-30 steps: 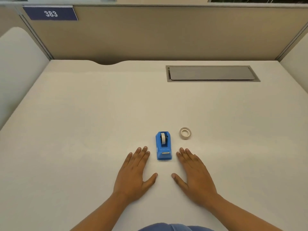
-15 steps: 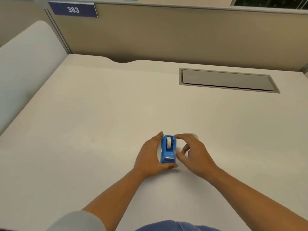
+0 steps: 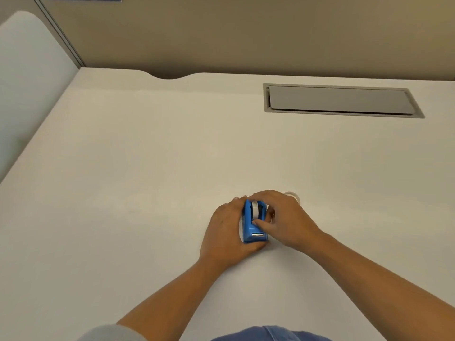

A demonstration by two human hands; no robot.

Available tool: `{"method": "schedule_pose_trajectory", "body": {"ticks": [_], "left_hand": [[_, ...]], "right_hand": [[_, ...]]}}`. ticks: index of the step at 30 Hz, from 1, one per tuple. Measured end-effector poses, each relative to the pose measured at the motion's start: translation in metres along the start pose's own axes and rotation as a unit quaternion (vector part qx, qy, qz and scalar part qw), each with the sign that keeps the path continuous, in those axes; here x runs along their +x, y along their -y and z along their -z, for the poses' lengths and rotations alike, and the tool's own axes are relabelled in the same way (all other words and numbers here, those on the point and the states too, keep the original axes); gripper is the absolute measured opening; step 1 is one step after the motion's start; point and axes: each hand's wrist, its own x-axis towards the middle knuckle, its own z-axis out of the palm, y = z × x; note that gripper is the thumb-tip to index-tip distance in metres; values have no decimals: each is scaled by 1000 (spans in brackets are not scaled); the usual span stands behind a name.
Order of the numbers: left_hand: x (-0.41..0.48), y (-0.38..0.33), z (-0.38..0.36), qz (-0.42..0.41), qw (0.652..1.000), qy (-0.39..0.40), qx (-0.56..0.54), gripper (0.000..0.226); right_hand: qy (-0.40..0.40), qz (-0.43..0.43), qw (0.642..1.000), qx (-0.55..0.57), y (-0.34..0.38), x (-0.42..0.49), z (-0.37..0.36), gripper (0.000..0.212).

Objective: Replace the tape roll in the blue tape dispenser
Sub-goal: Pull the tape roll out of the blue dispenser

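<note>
Blue moulded plastic forms the tape dispenser (image 3: pixel 254 227), a small wedge-shaped block with a shiny metal cutter strip at its near end, set on the matte off-white desk (image 3: pixel 147 168) near the front edge. A roll (image 3: pixel 254 209) with a pale, smooth rim is seated upright in its slot. The dispenser's left side is clasped by the left hand (image 3: pixel 226 232), fingers along the far corner and thumb curled under the near end. The right hand (image 3: pixel 283 217) is arched over the top, thumb pressed on the blue body beside the roll and fingers curved over the roll's far side; whether the roll itself is pinched cannot be told. A spare tape ring (image 3: pixel 293 195), flat and whitish, is mostly hidden just behind the right hand. A grey rectangular cable flap (image 3: pixel 339 100) is recessed into the desk's far right.

Compared with half a second ago, the right hand has been closed in over the roll, where it was held open just beside the dispenser; the dispenser has stayed where it was.
</note>
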Motion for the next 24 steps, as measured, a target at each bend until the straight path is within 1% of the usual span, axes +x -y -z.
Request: {"method": "schedule_pose_trajectory", "body": {"ticks": [2, 6, 10, 19, 24], "left_hand": [[-2, 0, -1, 2, 1000, 0, 7, 93], [0, -1, -1, -4, 1000, 3, 18, 88], [-2, 1, -3, 0, 1000, 4, 25, 92], [0, -1, -2, -12, 999, -2, 36, 83], [-1, 0, -2, -10, 999, -4, 43, 87]], "right_hand": [[-3, 11, 1000, -27, 0, 1, 2, 44], [14, 34, 996, -76, 2, 3, 5, 45], [37, 52, 992, -112, 9, 7, 13, 40], [85, 27, 983, -163, 29, 18, 23, 29], [109, 24, 978, -179, 37, 22, 27, 25]]}}
